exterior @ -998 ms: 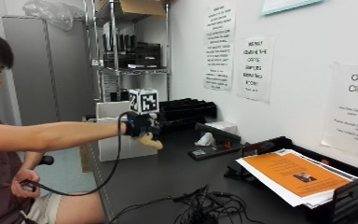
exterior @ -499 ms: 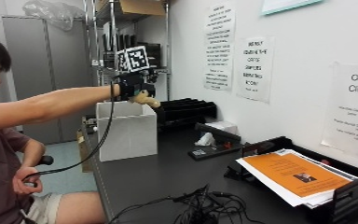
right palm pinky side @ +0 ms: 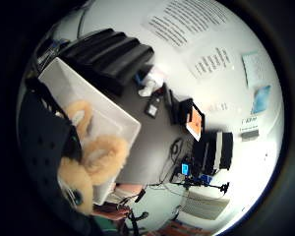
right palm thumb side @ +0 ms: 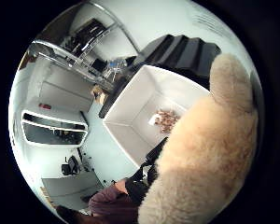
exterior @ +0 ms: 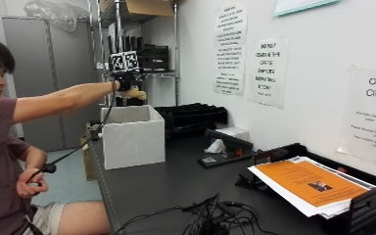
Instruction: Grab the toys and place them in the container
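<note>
Right now the plush (exterior: 136, 92), a tan furry toy, is up in the air above the box (exterior: 133, 137), held in the gloved right hand (exterior: 126, 81) with the arm stretched out level from the shoulder. The fingers are curled round it; in the little-finger palm view the toy's looped limbs (right palm pinky side: 105, 155) hang out past the black glove over the box's white rim. Seen from the thumb side, the fur (right palm thumb side: 210, 158) fills much of the view, and the open box (right palm thumb side: 130, 116) lies below and a little off to one side, with one small brownish toy (right palm thumb side: 165, 120) already on its floor.

My main worry is the aim. From the outside view the hand looks to be over the far back edge of the box, not its middle, so a release here could land the plush on the rim and let it tip onto the table (exterior: 175, 186) or behind the box. Being light and floppy, it may also snag on the glove and fall late or skewed. The drop is fairly high too, which leaves room to drift. The cable (exterior: 77, 152) trails down from the glove along the box's near wall; a tug on it could shift the box.
</note>
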{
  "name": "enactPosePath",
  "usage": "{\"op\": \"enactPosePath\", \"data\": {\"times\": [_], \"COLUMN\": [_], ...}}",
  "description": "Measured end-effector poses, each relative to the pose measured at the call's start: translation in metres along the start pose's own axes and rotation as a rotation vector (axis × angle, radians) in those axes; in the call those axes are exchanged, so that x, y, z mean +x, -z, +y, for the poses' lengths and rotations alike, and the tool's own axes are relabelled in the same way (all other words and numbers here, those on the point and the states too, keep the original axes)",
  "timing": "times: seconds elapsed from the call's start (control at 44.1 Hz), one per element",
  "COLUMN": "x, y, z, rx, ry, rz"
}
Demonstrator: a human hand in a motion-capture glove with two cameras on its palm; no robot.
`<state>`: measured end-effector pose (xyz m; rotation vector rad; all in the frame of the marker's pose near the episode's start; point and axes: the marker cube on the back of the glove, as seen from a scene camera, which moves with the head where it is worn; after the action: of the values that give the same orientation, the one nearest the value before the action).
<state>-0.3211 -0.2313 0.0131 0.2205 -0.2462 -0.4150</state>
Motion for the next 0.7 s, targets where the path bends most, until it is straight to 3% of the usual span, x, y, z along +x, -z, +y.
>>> {"op": "enactPosePath", "data": {"times": [0.25, 0.363, 0.431, 0.703], "x": [-0.042, -0.026, -0.023, -0.022], "y": [-0.028, -0.043, -0.049, -0.043], "z": [-0.022, -0.008, -0.001, 0.004], "rx": [-0.053, -0.291, -0.379, -0.324], "ry": [0.139, -0.014, -0.032, 0.022], "rz": [-0.017, 0.116, 0.133, -0.022]}}
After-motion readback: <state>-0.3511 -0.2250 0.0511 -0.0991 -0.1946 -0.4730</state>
